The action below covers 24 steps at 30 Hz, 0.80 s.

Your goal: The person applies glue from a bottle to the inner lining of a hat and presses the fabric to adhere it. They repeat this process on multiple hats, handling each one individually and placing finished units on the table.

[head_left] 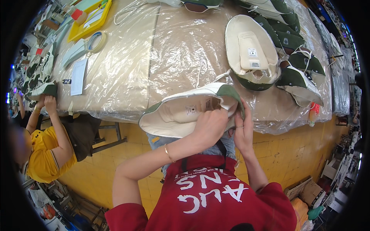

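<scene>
A white and green shoe upper (169,117) lies on its side at the table's front edge, its cream lined opening facing me. Printed labels show on the lining, and a white lace trails from the far side. My right hand (243,129) grips the green heel end from the right, fingers behind it and thumb near the rim. Bent over the opening, my left hand (211,125) has its fingers closed against the lining near the heel. Whatever those fingertips pinch, if anything, is hidden.
Plastic sheeting covers the table (185,46). At right stand a large cream-lined upper (252,44) and several green and white uppers (298,82). A tape roll (96,41), a paper sheet (79,77) and a yellow tray (90,21) lie at left. A person in yellow (50,154) handles shoes there.
</scene>
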Each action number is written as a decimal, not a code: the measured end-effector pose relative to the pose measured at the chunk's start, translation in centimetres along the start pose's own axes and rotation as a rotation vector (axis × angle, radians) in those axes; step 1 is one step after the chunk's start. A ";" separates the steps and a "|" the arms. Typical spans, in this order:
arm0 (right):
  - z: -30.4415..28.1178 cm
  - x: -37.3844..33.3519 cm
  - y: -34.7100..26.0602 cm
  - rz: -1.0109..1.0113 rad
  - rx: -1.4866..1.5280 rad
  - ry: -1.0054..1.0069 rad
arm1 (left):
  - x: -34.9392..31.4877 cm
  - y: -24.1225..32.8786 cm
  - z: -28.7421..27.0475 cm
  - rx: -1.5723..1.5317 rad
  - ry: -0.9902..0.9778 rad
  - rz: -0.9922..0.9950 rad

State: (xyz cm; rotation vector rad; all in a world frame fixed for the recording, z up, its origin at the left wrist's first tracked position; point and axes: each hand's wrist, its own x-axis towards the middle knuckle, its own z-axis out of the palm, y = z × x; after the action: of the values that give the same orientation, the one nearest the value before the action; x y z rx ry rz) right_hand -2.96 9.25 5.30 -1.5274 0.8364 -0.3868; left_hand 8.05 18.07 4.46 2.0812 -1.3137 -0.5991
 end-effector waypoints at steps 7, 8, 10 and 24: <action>-0.8 0.5 0.5 -0.119 -0.237 -0.040 | 0.8 -0.2 0.3 -0.009 0.004 0.020; -1.3 0.6 0.3 -0.120 -0.313 -0.056 | 1.1 -0.5 0.2 -0.050 -0.010 0.006; -2.4 0.8 -0.1 -0.112 -0.301 -0.140 | 1.6 -1.0 0.1 -0.119 -0.027 0.017; -1.5 0.3 0.2 0.061 0.183 -0.074 | 2.4 -2.1 -0.8 -0.461 -0.084 -0.167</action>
State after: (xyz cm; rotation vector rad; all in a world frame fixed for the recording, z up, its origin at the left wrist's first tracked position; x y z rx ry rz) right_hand -3.84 7.97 5.24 -1.3355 0.7663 -0.3499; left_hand 10.96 16.76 3.46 1.8034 -0.9376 -0.9699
